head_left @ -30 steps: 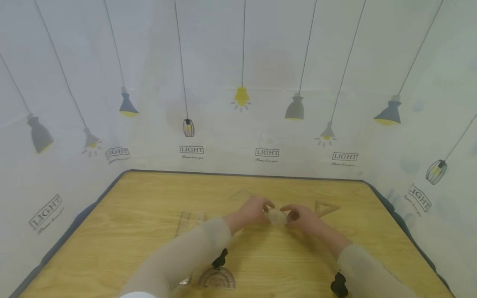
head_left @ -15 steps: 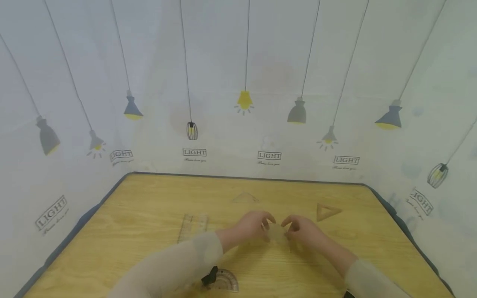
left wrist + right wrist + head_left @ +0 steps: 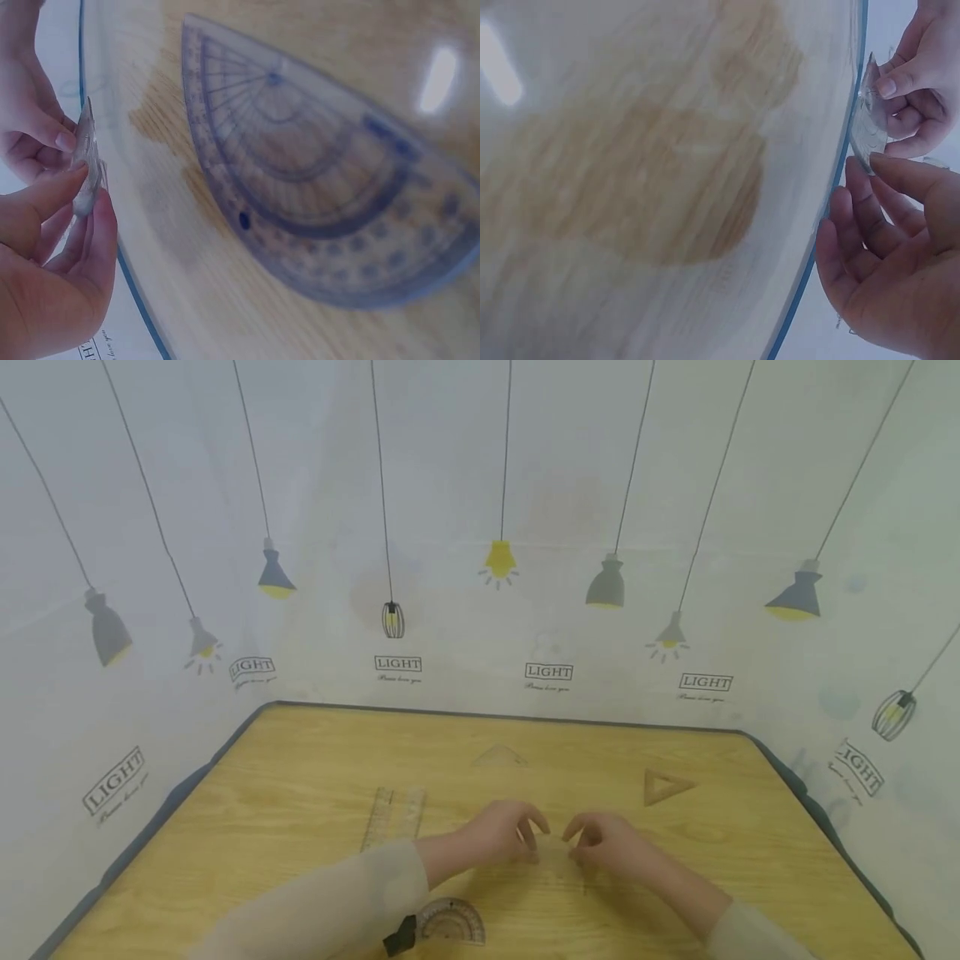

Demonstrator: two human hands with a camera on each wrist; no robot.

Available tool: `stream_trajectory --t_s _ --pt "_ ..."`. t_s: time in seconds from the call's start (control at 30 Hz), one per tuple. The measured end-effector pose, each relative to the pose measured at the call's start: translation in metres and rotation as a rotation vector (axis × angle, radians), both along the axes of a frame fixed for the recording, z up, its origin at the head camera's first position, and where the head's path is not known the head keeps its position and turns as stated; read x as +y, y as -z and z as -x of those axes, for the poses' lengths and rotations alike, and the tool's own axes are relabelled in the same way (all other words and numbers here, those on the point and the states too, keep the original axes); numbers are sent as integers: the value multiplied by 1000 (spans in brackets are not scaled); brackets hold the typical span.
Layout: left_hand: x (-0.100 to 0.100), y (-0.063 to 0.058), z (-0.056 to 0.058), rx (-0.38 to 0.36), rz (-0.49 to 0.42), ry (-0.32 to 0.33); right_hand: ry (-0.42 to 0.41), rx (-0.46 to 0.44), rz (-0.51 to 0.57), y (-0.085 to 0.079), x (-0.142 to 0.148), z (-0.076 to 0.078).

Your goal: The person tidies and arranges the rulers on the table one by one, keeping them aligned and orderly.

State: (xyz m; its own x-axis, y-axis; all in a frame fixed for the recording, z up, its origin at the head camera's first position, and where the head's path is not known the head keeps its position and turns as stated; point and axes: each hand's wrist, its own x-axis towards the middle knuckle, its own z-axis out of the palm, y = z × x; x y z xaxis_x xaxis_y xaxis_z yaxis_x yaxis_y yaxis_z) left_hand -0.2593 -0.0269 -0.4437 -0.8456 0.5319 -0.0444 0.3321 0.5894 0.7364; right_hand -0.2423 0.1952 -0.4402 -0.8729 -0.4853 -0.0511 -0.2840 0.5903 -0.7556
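Note:
My left hand [image 3: 495,832] and right hand [image 3: 618,847] face each other over the table, holding a thin clear plastic piece [image 3: 553,852] between them. In the left wrist view the piece [image 3: 88,161] is seen nearly edge-on, pinched between left thumb and fingers. The right wrist view shows the same piece [image 3: 870,124] with a pointed end and faint marks; its exact kind cannot be told. My right thumb and a finger pinch its near end. A clear protractor [image 3: 452,922] lies near the left forearm.
On the wood-grain table [image 3: 262,827] lie a clear ruler [image 3: 377,822] at left, a faint clear triangle [image 3: 498,757] at the back, and a brownish set square [image 3: 663,787] at right. A pale curtain [image 3: 465,468] printed with lamps surrounds the table. A black object [image 3: 400,935] sits by the left sleeve.
Both hands have come nearer to me with the clear piece, staying close together. More of the ruler and protractor shows now. The head view has shifted slightly.

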Motion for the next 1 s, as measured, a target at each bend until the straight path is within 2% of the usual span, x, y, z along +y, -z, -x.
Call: stream_trajectory --t_s 0.17,0.33,0.53,0.7,1.0 --pt "-5 -5 -11 -22 12 18 -17 23 -15 -2 -5 -11" --pt "-10 -8 -22 8 120 37 -73 11 -18 -3 -12 -20" --pt "-16 -8 -30 -17 157 63 -130 -64 -14 -6 -19 -29" --pt "-20 -9 -34 28 190 89 -151 -105 16 -6 -22 -31" --pt "-29 -8 -44 -2 225 120 -186 -182 10 -3 -31 -35"
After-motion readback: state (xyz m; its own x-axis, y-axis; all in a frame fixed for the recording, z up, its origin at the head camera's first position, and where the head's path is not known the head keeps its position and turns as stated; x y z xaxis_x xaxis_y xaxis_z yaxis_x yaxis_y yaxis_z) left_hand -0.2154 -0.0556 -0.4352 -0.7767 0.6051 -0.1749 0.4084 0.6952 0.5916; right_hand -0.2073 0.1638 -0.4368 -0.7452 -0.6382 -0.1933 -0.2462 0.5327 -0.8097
